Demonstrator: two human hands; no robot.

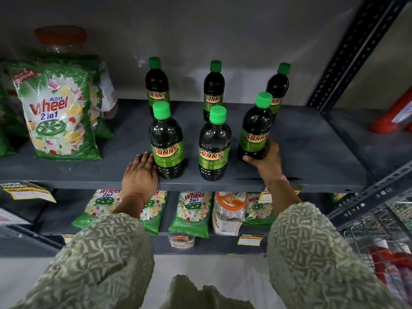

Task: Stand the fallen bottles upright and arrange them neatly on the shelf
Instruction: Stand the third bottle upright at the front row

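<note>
Several dark bottles with green caps and "Sunny" labels stand upright on the grey shelf [301, 152], in a back row and a front row. My right hand [266, 160] grips the base of the front right bottle [256, 128], which tilts slightly. The front middle bottle [214, 143] stands alone. My left hand [140, 175] rests flat on the shelf's front edge, its fingers touching the lower left side of the front left bottle [167, 141]. Behind are the back left bottle [156, 85], back middle bottle [213, 90] and back right bottle [278, 85].
Green "Wheel" detergent bags [58, 112] stand at the shelf's left, with a clear jar [62, 41] behind. The lower shelf holds more bags [191, 210] and a jar [229, 212]. A perforated metal upright [347, 52] bounds the right; a wire basket [379, 241] sits lower right.
</note>
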